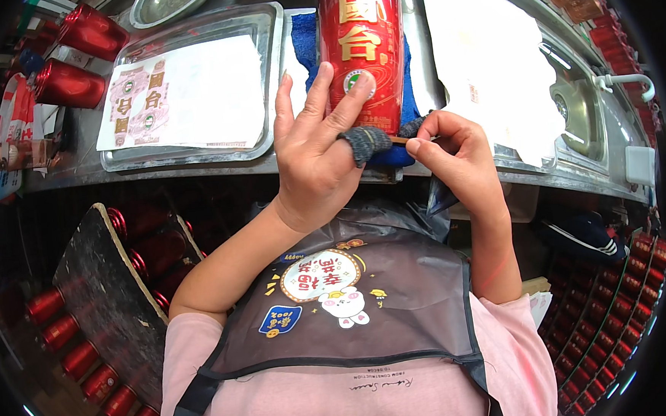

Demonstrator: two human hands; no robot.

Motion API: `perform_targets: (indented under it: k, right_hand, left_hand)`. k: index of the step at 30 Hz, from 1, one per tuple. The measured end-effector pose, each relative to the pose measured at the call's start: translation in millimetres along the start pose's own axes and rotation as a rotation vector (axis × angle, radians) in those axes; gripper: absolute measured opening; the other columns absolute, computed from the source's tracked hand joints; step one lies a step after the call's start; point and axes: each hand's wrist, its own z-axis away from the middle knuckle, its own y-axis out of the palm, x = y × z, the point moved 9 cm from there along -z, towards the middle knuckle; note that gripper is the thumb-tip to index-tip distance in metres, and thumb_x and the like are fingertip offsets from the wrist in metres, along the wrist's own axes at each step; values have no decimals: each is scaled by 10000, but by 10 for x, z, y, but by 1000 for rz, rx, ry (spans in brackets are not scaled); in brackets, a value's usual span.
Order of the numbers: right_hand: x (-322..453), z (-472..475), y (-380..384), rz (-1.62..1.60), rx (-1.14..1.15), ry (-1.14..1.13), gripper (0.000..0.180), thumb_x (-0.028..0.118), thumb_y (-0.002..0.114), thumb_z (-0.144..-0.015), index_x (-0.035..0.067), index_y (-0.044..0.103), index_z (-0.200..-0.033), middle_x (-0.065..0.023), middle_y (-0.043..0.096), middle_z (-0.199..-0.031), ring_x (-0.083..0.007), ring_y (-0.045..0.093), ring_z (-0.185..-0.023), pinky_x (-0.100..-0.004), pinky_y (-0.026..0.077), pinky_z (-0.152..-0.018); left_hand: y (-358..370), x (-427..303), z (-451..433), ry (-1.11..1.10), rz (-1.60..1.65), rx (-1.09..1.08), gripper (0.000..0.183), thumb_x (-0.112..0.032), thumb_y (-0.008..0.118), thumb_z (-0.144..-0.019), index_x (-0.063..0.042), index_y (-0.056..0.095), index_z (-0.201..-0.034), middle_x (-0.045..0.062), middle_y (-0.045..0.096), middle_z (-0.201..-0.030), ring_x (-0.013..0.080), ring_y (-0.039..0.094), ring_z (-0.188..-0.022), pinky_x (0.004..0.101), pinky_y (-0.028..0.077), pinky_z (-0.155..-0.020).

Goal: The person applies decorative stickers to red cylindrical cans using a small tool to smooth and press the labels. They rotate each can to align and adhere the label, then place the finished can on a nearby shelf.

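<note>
A glossy red bottle (362,52) with gold lettering lies on a blue cloth (307,43) at the worktop's front edge. Across its lower part rests my left hand (319,126), fingers spread, the index fingertip over a round green-and-white mark. A grey knitted sleeve (368,144) covers the left thumb, which is by the bottle's near end. Between thumb and fingertips, my right hand (455,152) pinches a thin brown strip (400,140) that reaches the left thumb. Grey knit shows at a right finger too. What touches behind the hands is hidden.
Printed decal sheets (189,96) lie on a metal tray (276,68) to the left. Large white sheets (490,72) cover another tray at right. Red bottles (71,83) stand at far left, with many more on racks (608,317) below. A metal bowl (169,3) sits behind.
</note>
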Motion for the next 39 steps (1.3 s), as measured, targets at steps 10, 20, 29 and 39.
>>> perform_targets:
  k: [10, 20, 29, 39]
  right_hand:
    - [-2, -15, 3, -18, -1, 6, 172, 110, 726, -895, 59, 588, -806, 92, 518, -721, 21, 412, -642, -181, 295, -555]
    - [-38, -24, -11, -28, -7, 17, 182, 110, 725, -898, 68, 578, -800, 93, 518, -724, 16, 411, -645, -183, 296, -562]
    - [-51, -26, -16, -40, -4, 14, 169, 95, 713, -898, 65, 578, -799, 82, 540, -743, 9, 444, -672, -184, 330, -587]
    - [-59, -26, -27, -44, -4, 12, 161, 90, 710, -895, 58, 582, -804, 73, 557, -753, 2, 457, -684, -185, 346, -599]
  left_hand:
    - [-78, 170, 146, -145, 162, -21, 311, -85, 851, -762, -96, 686, -1026, 124, 643, -1394, 391, 551, -1347, 645, 271, -1148]
    - [-160, 233, 219, -120, 90, -47, 523, -81, 873, -730, -21, 657, -1202, 157, 652, -1367, 349, 594, -1309, 632, 271, -1157]
    - [-185, 140, 150, -101, 98, 11, 412, 26, 802, -716, -71, 722, -1108, 162, 644, -1380, 336, 601, -1304, 616, 220, -1181]
    - [-142, -25, -15, 11, -4, 49, 145, -42, 784, -664, -86, 740, -796, 118, 642, -1401, 348, 587, -1319, 648, 208, -1160]
